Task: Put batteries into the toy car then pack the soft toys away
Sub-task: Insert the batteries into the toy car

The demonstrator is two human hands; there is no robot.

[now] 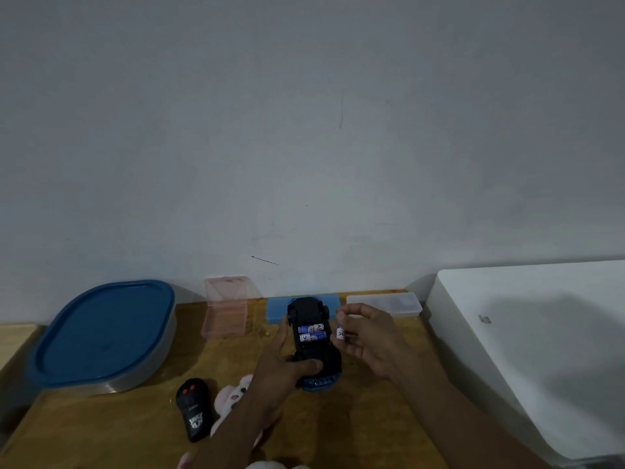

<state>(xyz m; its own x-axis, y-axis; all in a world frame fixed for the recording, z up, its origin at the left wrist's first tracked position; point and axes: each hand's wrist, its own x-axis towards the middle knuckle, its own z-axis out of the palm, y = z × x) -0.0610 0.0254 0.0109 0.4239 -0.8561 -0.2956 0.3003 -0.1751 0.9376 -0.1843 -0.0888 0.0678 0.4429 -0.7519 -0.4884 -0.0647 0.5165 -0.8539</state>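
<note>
Gripping the upturned toy car [313, 346], left hand [284, 362] (thumb across).

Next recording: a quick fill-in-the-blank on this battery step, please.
1. The left hand holds the toy car upside down, with ____ batteries fitted.
2. The right hand pinches another ____ beside the car.
3. The large container at the left has a ____ lid.
4. Beside the black remote lies a ____ soft toy.
Missing words: two; battery; blue; pink.
</note>
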